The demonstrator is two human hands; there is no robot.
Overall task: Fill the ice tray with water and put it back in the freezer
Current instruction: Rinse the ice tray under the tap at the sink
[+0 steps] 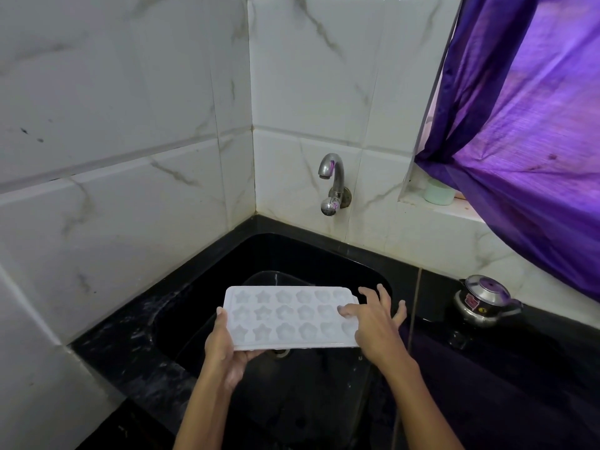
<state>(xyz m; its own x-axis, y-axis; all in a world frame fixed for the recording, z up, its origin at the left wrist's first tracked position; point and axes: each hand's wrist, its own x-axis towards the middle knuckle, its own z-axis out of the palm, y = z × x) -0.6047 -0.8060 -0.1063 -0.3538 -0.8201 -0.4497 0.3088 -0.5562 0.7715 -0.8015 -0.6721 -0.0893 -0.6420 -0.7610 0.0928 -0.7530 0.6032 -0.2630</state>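
Head view — ice tray [285, 316] in left hand [224, 349] grip, right hand [373, 323] fingertips on it

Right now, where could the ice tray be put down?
The black counter left of the sink, below the white tiles, looks bare. So does the sink's floor under the tray. Right of the sink is crowded: a steel pot sits in the corner beneath the purple curtain.

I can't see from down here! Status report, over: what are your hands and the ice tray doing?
Left hand grips ice tray at its left end, over sink. Right hand open, fingers touching tray's right end. Tap off. Path clear.
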